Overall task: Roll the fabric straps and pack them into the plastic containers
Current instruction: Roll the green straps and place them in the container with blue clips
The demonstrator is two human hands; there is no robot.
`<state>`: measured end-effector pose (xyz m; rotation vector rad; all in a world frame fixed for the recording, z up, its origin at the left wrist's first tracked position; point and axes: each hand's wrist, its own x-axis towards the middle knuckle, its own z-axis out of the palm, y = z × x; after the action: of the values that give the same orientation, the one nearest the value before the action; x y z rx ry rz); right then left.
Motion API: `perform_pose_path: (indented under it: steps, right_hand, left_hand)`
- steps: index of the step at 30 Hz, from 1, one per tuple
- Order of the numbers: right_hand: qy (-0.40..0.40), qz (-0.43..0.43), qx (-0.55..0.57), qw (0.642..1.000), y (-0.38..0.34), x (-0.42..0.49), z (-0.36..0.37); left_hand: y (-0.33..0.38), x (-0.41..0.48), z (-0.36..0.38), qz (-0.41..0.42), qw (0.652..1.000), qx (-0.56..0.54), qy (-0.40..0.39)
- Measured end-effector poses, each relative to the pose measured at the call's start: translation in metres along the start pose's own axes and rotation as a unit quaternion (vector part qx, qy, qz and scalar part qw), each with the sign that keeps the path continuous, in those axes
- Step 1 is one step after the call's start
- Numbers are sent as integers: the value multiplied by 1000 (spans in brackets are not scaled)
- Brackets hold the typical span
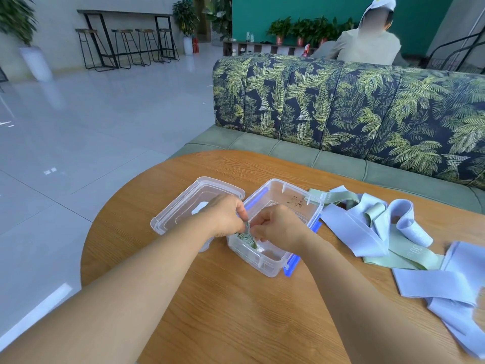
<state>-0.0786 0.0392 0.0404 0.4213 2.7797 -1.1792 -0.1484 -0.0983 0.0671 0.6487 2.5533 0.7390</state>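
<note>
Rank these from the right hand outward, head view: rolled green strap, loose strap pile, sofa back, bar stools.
1. Rolled green strap: at the right hand, in the container.
2. Loose strap pile: on the table, right.
3. Sofa back: beyond the table.
4. Bar stools: far left.

Green rolled strap (246,239), pale blue straps (362,232), blue-clipped clear container (275,261), leaf-patterned sofa (354,109).

— What's beyond the bench (236,311)?
— A leaf-print sofa (341,106) at one o'clock, with a person (367,46) seated behind it.
— And at eleven?
— Stools (121,31) under a high table (126,12), a plant (185,17) beside them, on a glossy floor (91,122).
</note>
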Motion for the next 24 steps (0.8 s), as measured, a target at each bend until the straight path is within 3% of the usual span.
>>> perform_pose_path:
  steps: [13, 21, 24]
  right_hand:
    - [3, -10, 3, 1000, 1, 0, 0]
    - [116, -40, 54, 991, -9, -13, -17]
    - [147, -46, 68, 986, -12, -25, -26]
  left_hand:
    - [-10, 10, -2, 4, 999, -51, 17]
    - [1, 2, -21, 35, 976, -121, 180]
    - [13, -5, -26, 68, 969, -128, 202]
